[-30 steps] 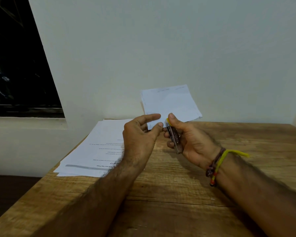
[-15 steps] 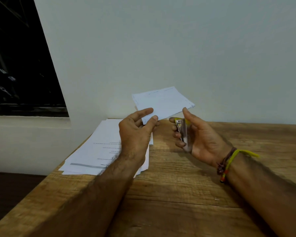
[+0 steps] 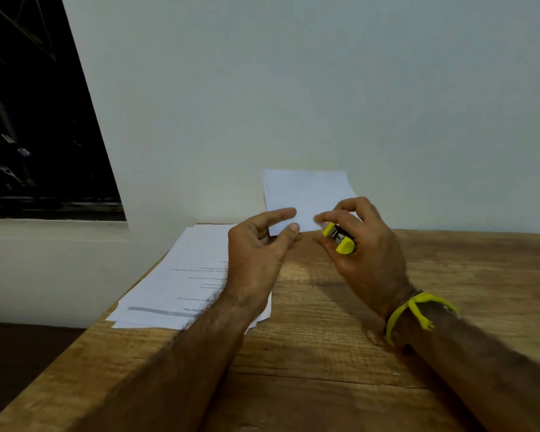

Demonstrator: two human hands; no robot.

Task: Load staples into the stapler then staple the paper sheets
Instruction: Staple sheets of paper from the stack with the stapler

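The wooden surface [image 3: 340, 353] carries a fanned stack of printed sheets [image 3: 181, 282] at its left edge, partly under the left forearm, with some of the bottom sheets poking out over the near-left corner; a careless sweep of that arm could push the stack off, since nothing weighs it down. Above the far edge, a smaller set of paper sheets [image 3: 303, 194] is held up in the air, pinched at its lower corner between the thumb and forefinger of the left hand [image 3: 256, 254]. That is a narrow grip on one corner only, so the pages could easily slide out of line or droop before a staple goes through, and then the staple would catch only some of them. The right hand [image 3: 365, 247] is curled around a small yellow stapler [image 3: 340, 238], its fingers bent over the top and touching the paper's lower edge. The stapler's mouth is hidden by the fingers, so I cannot tell whether the paper sits between its jaws — if it does not sit deep enough, the staple would tear out at the margin. Whether staples are loaded cannot be seen either; an empty squeeze would only dent the corner — and a fingertip near the mouth could get nipped.
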